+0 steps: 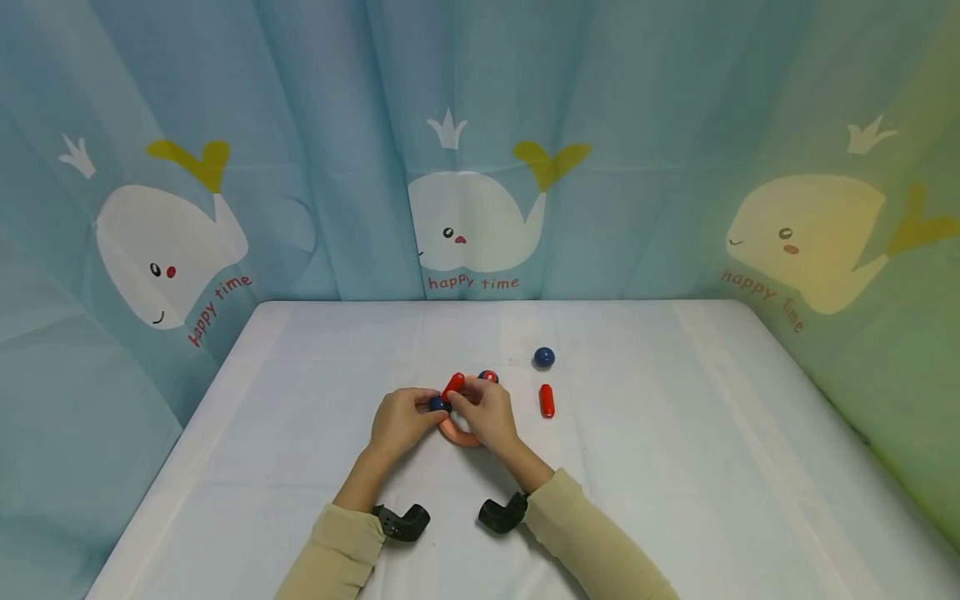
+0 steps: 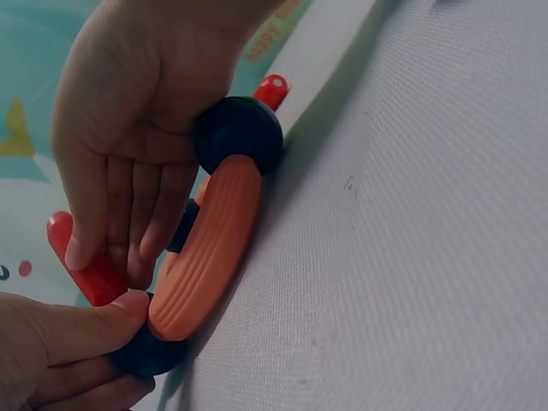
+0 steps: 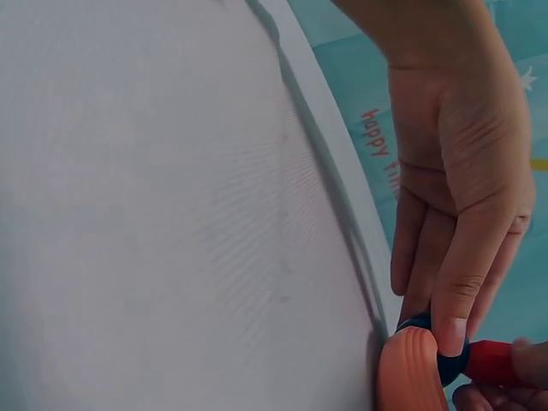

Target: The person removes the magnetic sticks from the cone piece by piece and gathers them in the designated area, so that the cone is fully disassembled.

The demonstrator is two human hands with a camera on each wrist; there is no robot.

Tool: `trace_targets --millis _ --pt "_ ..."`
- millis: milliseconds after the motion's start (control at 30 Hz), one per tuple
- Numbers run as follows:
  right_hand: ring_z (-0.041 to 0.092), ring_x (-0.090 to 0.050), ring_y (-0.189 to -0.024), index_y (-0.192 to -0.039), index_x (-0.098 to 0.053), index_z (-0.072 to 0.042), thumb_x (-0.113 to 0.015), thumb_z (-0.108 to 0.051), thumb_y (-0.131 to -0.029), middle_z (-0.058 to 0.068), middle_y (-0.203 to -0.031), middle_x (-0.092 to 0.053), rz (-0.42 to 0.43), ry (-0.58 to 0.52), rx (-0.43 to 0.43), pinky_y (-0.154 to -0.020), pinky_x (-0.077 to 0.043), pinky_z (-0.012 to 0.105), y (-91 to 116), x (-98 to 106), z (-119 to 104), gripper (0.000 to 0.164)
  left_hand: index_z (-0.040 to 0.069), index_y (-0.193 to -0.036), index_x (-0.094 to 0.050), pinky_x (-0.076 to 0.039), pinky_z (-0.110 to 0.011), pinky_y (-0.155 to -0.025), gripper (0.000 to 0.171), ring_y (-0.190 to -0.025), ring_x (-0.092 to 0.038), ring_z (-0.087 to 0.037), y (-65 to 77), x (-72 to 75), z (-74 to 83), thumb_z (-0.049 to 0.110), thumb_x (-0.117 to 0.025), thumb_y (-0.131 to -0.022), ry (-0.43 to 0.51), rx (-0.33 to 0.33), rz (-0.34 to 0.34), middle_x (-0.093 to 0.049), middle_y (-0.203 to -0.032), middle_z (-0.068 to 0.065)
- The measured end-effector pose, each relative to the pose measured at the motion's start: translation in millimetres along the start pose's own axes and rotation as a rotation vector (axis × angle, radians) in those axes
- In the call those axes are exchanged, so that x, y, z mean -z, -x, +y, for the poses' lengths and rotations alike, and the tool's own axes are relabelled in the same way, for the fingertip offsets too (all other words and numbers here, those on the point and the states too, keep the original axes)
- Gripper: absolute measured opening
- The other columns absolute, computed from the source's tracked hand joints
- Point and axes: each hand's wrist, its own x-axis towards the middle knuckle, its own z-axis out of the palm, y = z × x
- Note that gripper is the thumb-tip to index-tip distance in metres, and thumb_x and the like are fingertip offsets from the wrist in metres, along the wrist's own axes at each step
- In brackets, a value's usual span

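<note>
Just left of the table's middle, both hands meet over an orange ribbed curved toy piece [image 1: 457, 436]. My left hand [image 1: 401, 422] grips a dark blue ball [image 2: 147, 353] at the piece's near end in the left wrist view, thumb lying across it. Between thumb and fingers, my right hand [image 1: 491, 417] pinches a red peg [image 1: 453, 384]; the peg's lower end meets that ball. A second dark blue ball [image 2: 238, 135] sits at the orange piece's other end, with a red peg tip [image 2: 272, 90] showing beyond it. Fingers partly cover the orange piece.
A loose dark blue ball [image 1: 544, 358] and a loose red peg [image 1: 547, 402] lie right of the hands on the white-covered table [image 1: 675, 467]. Blue whale-print curtains [image 1: 480, 83] hang behind and along the sides. Black wrist devices [image 1: 405, 523] sit at both cuffs.
</note>
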Motion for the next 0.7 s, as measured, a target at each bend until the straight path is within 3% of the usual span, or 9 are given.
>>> trace_targets --millis 267,567,700 --pt "0.014 -0.063 -0.074 -0.091 -0.068 0.004 -0.065 -0.01 -0.086 0.007 -0.081 -0.068 0.013 -0.005 0.108 -0.065 -0.052 0.027 2.4 0.7 1.5 0.016 0.003 -0.101 -0.071 -0.048 -0.038 -0.079 0.031 -0.09 -0.064 -0.021 -0.2 -0.8 0.6 0.018 -0.077 -0.075 0.006 0.007 0.004 -0.069 -0.093 -0.006" --pt "0.02 -0.065 -0.076 -0.095 -0.069 0.004 -0.066 -0.008 -0.085 0.01 -0.083 -0.068 0.029 -0.028 -0.004 -0.067 -0.051 0.026 0.4 0.8 -1.9 0.016 0.002 -0.101 -0.071 -0.049 -0.038 -0.079 0.031 -0.091 -0.063 -0.022 0.3 -0.9 1.1 0.018 -0.077 -0.074 -0.018 0.006 0.011 -0.069 -0.094 -0.007" --pt "0.018 -0.065 -0.076 -0.094 -0.069 0.003 -0.067 -0.006 -0.084 0.01 -0.083 -0.069 -0.007 -0.046 -0.02 -0.069 -0.051 0.025 0.9 0.5 -2.9 0.014 0.004 -0.099 -0.072 -0.049 -0.038 -0.078 0.03 -0.089 -0.064 -0.021 0.8 -0.7 0.6 0.018 -0.078 -0.074 -0.022 -0.005 0.021 -0.069 -0.092 -0.006"
